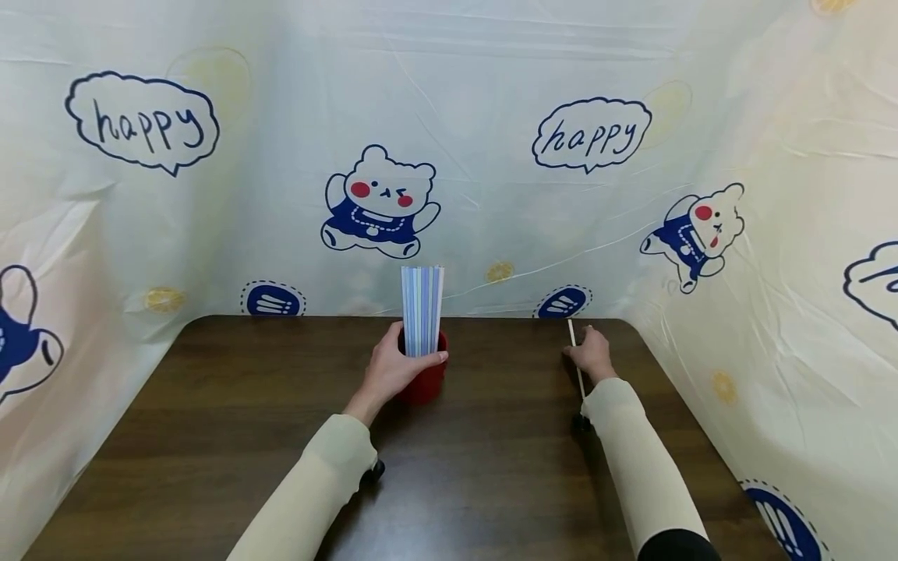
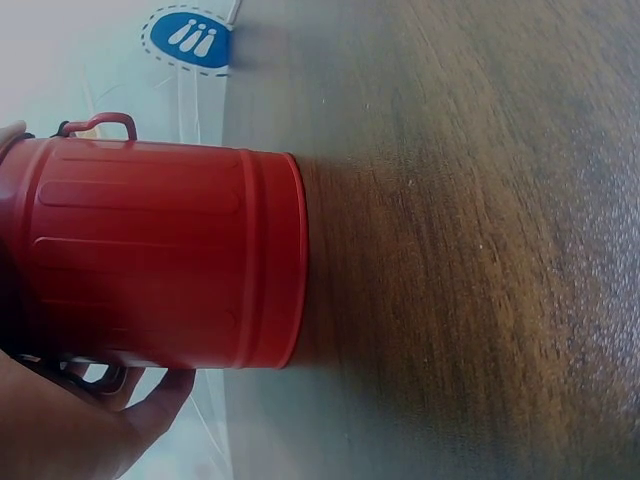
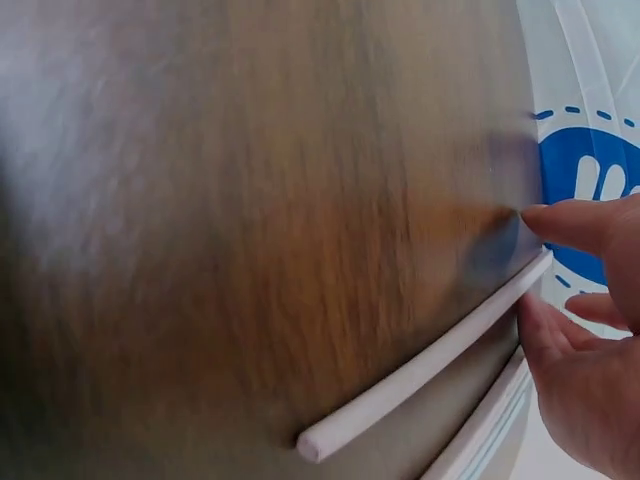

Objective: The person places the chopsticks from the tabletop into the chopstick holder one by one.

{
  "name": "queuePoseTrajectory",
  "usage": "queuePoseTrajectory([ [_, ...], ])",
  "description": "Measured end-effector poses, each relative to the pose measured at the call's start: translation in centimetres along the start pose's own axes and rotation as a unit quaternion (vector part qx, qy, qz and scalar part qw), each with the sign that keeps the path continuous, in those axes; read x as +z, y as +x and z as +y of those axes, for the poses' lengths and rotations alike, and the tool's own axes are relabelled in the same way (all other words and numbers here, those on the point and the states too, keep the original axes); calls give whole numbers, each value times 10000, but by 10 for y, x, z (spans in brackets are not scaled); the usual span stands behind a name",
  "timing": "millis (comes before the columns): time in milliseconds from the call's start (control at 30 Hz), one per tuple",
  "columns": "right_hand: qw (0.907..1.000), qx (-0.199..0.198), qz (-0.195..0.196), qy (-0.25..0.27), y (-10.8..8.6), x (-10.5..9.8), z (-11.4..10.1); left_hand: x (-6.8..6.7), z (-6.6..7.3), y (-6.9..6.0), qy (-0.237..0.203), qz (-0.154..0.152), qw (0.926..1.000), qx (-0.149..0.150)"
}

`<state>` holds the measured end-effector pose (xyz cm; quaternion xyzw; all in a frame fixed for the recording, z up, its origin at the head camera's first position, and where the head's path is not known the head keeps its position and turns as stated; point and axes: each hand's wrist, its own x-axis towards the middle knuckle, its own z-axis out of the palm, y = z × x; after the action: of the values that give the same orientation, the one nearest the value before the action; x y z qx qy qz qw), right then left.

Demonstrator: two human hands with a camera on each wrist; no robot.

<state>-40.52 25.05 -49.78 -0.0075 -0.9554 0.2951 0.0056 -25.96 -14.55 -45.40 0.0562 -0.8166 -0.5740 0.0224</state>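
Observation:
A small red bucket (image 2: pixel 150 250) with wire-like handles stands upright on the table, holding a bundle of pale blue, white and lilac sticks (image 1: pixel 422 312). My left hand (image 1: pixel 403 366) grips the bucket round its upper part, its thumb across the near side. Over at the right, my right hand (image 1: pixel 592 354) is at a thin whitish stick (image 3: pixel 430 365) lying on the table near its far edge. The right wrist view shows its fingers on either side of that stick, with a gap on one side. Beside it runs a second pale stick (image 3: pixel 490 420) with a bluish stripe, partly cut off.
The dark brown wooden table (image 1: pixel 477 483) ends at a pale printed curtain (image 1: pixel 484 78) behind. More of the sheet hangs along the right side (image 1: pixel 793 234) and the left side. Black bands sit at both wrists.

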Motion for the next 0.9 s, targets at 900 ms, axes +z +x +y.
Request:
queuePoseTrajectory([
  [900,9907,530,-691,1049,-7,18,-66,0,2,-1,-3,2,10000,-46],
])
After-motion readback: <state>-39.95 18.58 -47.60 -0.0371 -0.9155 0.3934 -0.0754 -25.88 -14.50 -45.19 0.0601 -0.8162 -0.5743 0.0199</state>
